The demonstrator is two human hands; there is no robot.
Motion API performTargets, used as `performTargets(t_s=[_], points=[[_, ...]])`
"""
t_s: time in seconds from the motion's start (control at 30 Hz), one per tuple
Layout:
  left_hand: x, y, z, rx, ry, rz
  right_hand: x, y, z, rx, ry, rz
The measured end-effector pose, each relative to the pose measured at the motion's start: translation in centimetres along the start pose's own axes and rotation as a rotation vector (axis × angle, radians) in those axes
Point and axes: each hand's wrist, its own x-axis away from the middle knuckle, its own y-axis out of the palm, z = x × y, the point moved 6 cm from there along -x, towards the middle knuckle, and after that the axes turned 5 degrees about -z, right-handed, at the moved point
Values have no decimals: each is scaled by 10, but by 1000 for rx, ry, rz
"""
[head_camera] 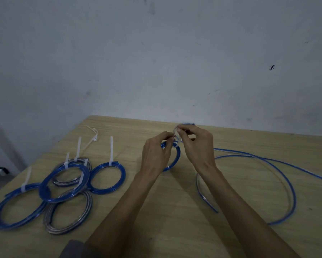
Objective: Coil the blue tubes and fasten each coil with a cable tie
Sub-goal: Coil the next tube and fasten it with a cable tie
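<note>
- Both hands were raised over the far middle of the wooden tabletop [175, 211], close together, nearly touching.
- Left hand [156, 155]: fingers curled, pinching a white cable tie [177, 138] and the top of a small blue tube coil [177, 157].
- Right hand [197, 146]: fingers [182, 130] curled, pinching the same tie's upper end; thumb and forefinger closed on it.
- The held coil hung below the hands, lower arc just above or touching the tabletop; could not tell which.
- Whether the tie was already locked round the coil: too blurred to tell.
- Right of the hands, a long loose blue tube [286, 183] lay in wide open loops on the tabletop, running off the right edge of view.
- Left side: a cluster of finished coils, each with a white tie tail sticking up.
- Nearest the hands, a blue coil [108, 177] lay flat, tie upright at its far side.
- Another blue coil [63, 183] overlapped a grey coil [70, 172] behind it and a second grey coil [68, 213] in front.
- Far left, a larger blue coil [16, 207] lay near the tabletop's edge.
- Spare white ties [94, 136] lay loose near the far left corner, apart from the coils.
- No containers in view; everything sat straight on the tabletop.
- Grey wall [156, 62] behind, marked with scuffs.
</note>
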Motion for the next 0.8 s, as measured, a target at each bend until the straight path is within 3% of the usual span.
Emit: performTargets(t_s=[0.3,0.5,0.8], points=[[-1,0,0,125,16,-33,0,7,5,-37,48,-89],[-1,2,-9,382,-105,-96,0,8,11,-73,83,-149],[9,5,-7,584,-271,-153,-8,5,11,117,-32,-251]])
